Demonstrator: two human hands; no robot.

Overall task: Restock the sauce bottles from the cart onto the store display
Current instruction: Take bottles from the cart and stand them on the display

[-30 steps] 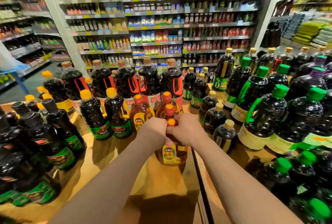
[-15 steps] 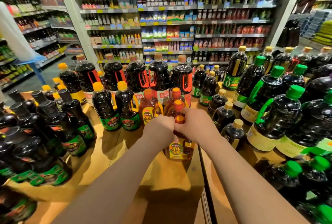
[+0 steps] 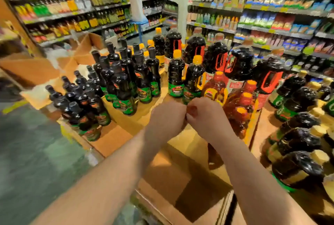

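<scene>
My left hand (image 3: 166, 121) and my right hand (image 3: 207, 116) are curled into fists that touch each other above the wooden display top (image 3: 180, 179). Neither holds anything I can make out; a small reddish smear where they meet is too blurred to identify. An amber sauce bottle with an orange cap (image 3: 238, 121) stands just right of my right hand, apart from it. Behind it stand two more amber bottles with red caps (image 3: 215, 89).
Slim dark bottles with green labels (image 3: 126, 83) crowd the display's left side. Big dark bottles with red handles (image 3: 216, 58) stand behind, and dark tan-capped bottles (image 3: 298, 138) fill the right. Open cardboard boxes (image 3: 81, 53) sit far left, above the green floor (image 3: 36, 152).
Both hands have let go of the front amber bottle and drawn back to its left. The view has swung left, bringing the floor and boxes into sight.
</scene>
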